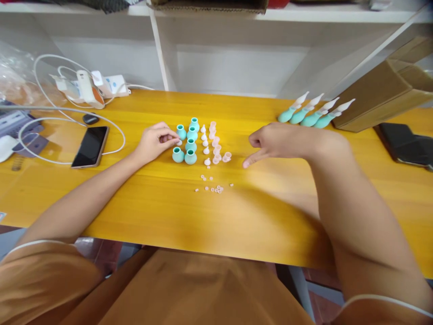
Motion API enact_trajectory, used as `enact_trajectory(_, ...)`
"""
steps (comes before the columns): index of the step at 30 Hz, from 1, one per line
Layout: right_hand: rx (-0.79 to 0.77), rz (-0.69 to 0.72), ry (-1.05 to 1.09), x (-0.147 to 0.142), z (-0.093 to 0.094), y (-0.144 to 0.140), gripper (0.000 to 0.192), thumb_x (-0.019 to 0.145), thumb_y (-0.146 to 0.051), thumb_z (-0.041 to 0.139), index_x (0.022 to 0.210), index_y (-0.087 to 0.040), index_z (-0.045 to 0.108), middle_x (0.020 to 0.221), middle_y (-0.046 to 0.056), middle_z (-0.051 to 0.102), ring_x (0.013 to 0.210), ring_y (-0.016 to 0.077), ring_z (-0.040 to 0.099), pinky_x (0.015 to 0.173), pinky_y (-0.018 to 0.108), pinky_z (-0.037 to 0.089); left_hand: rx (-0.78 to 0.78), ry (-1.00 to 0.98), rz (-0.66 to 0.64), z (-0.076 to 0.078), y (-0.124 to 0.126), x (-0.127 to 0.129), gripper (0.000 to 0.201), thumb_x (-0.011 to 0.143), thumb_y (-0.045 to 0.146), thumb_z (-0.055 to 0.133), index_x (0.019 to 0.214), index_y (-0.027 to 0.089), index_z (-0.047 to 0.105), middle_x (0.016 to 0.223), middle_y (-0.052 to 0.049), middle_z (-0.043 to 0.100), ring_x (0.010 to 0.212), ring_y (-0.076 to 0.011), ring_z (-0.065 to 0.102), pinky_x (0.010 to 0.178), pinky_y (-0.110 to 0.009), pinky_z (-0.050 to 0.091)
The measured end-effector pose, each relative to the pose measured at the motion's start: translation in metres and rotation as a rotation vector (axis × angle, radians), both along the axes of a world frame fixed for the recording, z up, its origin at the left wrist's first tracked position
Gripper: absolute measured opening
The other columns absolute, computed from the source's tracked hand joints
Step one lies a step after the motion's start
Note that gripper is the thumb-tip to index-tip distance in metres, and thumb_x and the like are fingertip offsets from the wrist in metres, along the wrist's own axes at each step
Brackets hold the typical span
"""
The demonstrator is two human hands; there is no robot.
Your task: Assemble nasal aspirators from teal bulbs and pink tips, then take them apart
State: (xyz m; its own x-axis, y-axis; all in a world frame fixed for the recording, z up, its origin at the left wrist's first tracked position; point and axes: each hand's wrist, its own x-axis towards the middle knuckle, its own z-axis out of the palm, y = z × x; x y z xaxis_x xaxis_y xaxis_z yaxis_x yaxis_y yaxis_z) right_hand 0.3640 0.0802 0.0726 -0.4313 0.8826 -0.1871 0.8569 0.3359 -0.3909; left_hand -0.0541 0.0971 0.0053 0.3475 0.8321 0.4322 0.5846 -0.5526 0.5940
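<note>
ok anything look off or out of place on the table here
Mostly tidy: teal bulbs and pale tips stand in rows. The tiny pale pieces below them lie scattered loose, not lined up. One tip sits off the row's end. Nothing looks spilled or damaged.

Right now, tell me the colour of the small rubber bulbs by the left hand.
Teal small rubber bulbs, head view.

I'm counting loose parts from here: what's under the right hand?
Under the right hand only bare yellow table shows around it, forefinger pointing down. Anything beneath the palm is covered. The pink caps lie left of it.
</note>
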Motion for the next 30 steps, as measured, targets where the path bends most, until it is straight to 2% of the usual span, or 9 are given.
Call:
enact_trajectory(4, 0.057, -0.065, 0.104, 0.03, 0.004, 0.003, 0.074, 0.083, -0.085, 0.076, 0.061, -0.019, 0.05, 0.052, -0.003, 0.038, 0.056, 0.0086, 0.029, 0.063, 0.035, 0.026, 0.097, -0.073, 0.083, 0.025, -0.001, -0.009, 0.017, 0.093, 0.04, 0.08, 0.092, 0.023, 0.082, 0.086, -0.002, 0.072, 0.076, -0.0155, 0.062, 0.074, -0.033, 0.053)
enact_trajectory(8, 0.069, -0.09, 0.197, 0.034, 0.014, -0.001, 0.074, 0.089, -0.087, 0.065, 0.064, -0.019, 0.051, 0.056, -0.003, 0.039, 0.058, 0.0089, 0.028, 0.062, 0.035, 0.024, 0.154, -0.062, 0.046, 0.063, 0.011, -0.001, 0.025, 0.096, 0.041, 0.078, 0.099, 0.017, 0.079, 0.092, 0.0, 0.077, 0.08, -0.0119, 0.066, 0.074, -0.028, 0.052)
enact_trajectory(10, 0.023, -0.009, 0.102, 0.024, 0.022, -0.005, 0.074, 0.088, -0.088, 0.069, 0.065, -0.02, 0.051, 0.057, -0.003, 0.039, 0.058, 0.0096, 0.027, 0.061, 0.035, 0.022, 0.129, 0.062, 0.013, 0.079, 0.025, 0.014, 0.023, 0.099, 0.038, 0.074, 0.103, 0.015, 0.079, 0.098, 0.001, 0.079, 0.086, -0.0119, 0.07, 0.083, -0.028, 0.054)
enact_trajectory(13, -0.074, 0.084, -0.142, 0.003, 0.034, -0.01, 0.075, 0.079, -0.091, 0.078, 0.067, -0.022, 0.051, 0.059, -0.004, 0.04, 0.058, 0.0113, 0.029, 0.061, 0.034, 0.022, 0.098, 0.195, -0.082, 0.092, 0.05, 0.041, 0.018, 0.093, 0.038, 0.077, 0.097, 0.021, 0.08, 0.093, -0.002, 0.079, 0.089, -0.021, 0.073, 0.087, -0.037, 0.058)
enact_trajectory(16, -0.135, 0.08, -0.27, -0.01, 0.041, -0.012, 0.073, 0.08, -0.092, 0.074, 0.074, -0.022, 0.055, 0.063, -0.002, 0.047, 0.062, 0.0148, 0.038, 0.064, 0.034, 0.026, 0.097, 0.341, -0.159, 0.094, 0.066, 0.068, 0.012, 0.09, 0.038, 0.077, 0.092, 0.027, 0.081, 0.091, -0.005, 0.08, 0.097, -0.0266, 0.072, 0.092, -0.043, 0.057)
enact_trajectory(18, -0.155, 0.072, -0.3, -0.01, 0.042, -0.01, 0.072, 0.083, -0.093, 0.069, 0.079, -0.022, 0.058, 0.068, 0.001, 0.051, 0.068, 0.0177, 0.046, 0.067, 0.034, 0.028, 0.137, 0.386, -0.189, 0.093, 0.066, 0.084, 0.013, 0.093, 0.037, 0.073, 0.093, 0.027, 0.083, 0.093, -0.007, 0.08, 0.102, -0.0282, 0.071, 0.096, -0.045, 0.055)
enact_trajectory(21, -0.169, 0.063, -0.314, -0.004, 0.038, -0.005, 0.073, 0.083, -0.095, 0.065, 0.082, -0.022, 0.06, 0.071, 0.003, 0.054, 0.072, 0.0201, 0.05, 0.069, 0.034, 0.03, 0.185, 0.429, -0.267, 0.092, 0.05, 0.107, 0.017, 0.097, 0.035, 0.07, 0.098, 0.027, 0.085, 0.099, -0.007, 0.079, 0.108, -0.0285, 0.068, 0.103, -0.046, 0.051)
enact_trajectory(25, -0.174, 0.046, -0.316, 0.002, 0.034, 0.0, 0.074, 0.081, -0.097, 0.062, 0.082, -0.023, 0.059, 0.07, 0.002, 0.054, 0.069, 0.0201, 0.049, 0.067, 0.035, 0.032, 0.183, 0.473, -0.39, 0.086, 0.025, 0.135, 0.015, 0.094, 0.032, 0.075, 0.097, 0.023, 0.087, 0.103, -0.009, 0.075, 0.118, -0.0309, 0.062, 0.109, -0.045, 0.048)
enact_trajectory(30, -0.185, 0.023, -0.33, 0.0, 0.036, -0.001, 0.069, 0.085, -0.092, 0.063, 0.083, -0.023, 0.061, 0.07, 0.003, 0.056, 0.07, 0.0196, 0.05, 0.067, 0.035, 0.031, 0.175, 0.489, -0.518, 0.066, 0.021, 0.153, 0.016, 0.096, 0.03, 0.072, 0.093, 0.022, 0.086, 0.098, -0.01, 0.071, 0.118, -0.0319, 0.058, 0.105, -0.048, 0.05)
